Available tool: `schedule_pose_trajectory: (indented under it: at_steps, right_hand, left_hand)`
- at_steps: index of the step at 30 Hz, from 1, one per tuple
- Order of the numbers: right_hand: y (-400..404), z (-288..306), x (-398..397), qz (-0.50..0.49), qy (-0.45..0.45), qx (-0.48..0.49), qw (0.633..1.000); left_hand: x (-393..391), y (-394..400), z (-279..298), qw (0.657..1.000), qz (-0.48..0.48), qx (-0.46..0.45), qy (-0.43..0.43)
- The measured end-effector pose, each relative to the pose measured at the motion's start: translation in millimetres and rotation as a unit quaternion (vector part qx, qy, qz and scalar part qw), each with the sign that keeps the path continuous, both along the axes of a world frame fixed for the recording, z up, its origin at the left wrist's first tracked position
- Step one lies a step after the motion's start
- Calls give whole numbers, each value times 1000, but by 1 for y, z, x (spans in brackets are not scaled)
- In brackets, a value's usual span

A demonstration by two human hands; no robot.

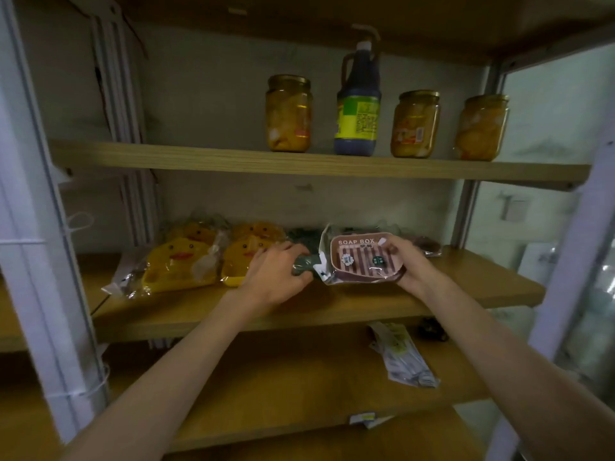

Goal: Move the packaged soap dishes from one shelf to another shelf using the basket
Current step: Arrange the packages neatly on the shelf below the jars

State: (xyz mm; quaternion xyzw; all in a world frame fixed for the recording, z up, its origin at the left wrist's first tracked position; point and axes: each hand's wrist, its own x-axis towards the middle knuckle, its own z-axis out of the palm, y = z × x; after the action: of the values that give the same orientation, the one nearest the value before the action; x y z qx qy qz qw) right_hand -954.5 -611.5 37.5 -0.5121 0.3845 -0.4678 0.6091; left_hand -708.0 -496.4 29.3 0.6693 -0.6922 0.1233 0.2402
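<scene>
A wooden shelving unit (299, 161) with white metal posts fills the view. Its upper board carries three jars of yellow preserved fruit (288, 113) and a dark sauce bottle (357, 104). On the middle shelf (233, 314), yellow duck-shaped soap dishes (179, 264) lie in clear packaging at the left. The right hand (404, 261) grasps a pink packaged soap box (364, 259) by its right end, tilted up above the shelf. The left hand (276, 274) curls around a dark green packaged soap dish (304, 262) just beside it.
</scene>
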Motion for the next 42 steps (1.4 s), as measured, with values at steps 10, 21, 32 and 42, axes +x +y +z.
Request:
schedule_pose_trajectory:
  at_steps: [10, 21, 32, 42]
  right_hand:
    - [-39, -1, -99, -32, -38, 2, 999]
    - [-149, -17, -201, -101, 3, 47, 994]
    - [-200, -38, -173, -146, 187, -2, 971]
    - [-204, -47, -162, -183, 419, -80, 886]
  left_hand:
    - [-106, -34, 10, 999, -35, 6, 2]
    - [-199, -86, 13, 999, 13, 14, 33]
    - [-200, -88, 3, 997, 56, 48, 39]
    - [-194, -93, -1, 998, 49, 37, 31]
